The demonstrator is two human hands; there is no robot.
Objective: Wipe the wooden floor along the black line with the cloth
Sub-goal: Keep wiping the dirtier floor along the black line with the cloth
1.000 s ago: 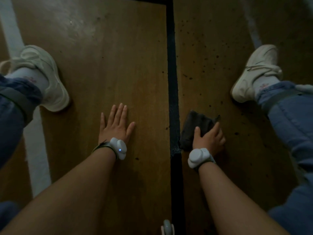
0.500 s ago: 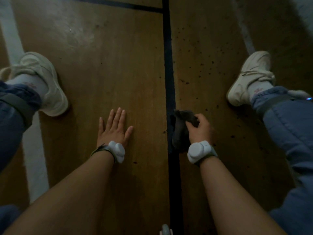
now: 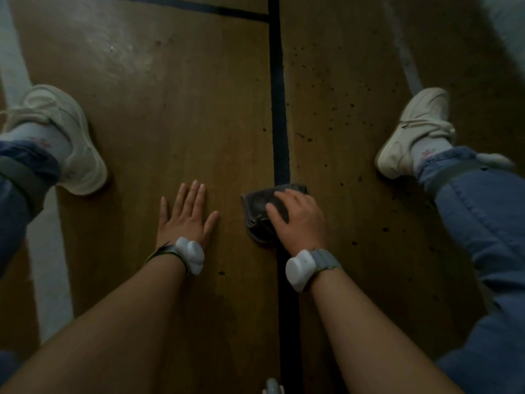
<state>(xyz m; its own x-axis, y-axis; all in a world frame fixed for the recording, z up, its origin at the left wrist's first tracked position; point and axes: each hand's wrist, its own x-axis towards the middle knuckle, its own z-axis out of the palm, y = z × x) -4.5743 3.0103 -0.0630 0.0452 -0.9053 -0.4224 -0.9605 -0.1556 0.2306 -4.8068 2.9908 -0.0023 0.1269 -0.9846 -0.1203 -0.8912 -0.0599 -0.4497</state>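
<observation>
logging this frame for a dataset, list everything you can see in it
wooden floor: one, brown, fills the view
black line: one, black, up the middle, thinner branch leftward at top
pale stripes: two, whitish, far left and upper right
dark specks: many, black, mostly right of the line
cloth: one, dark grey, on the line under the right hand
small object: one, pale grey, bottom edge
shoes: two, off-white, left and right sides
jeans: one pair, blue, both side edges
wrist devices: two, white, one per wrist
left hand: one, flat on the floor left of the line
right hand: one, holds the cloth
</observation>
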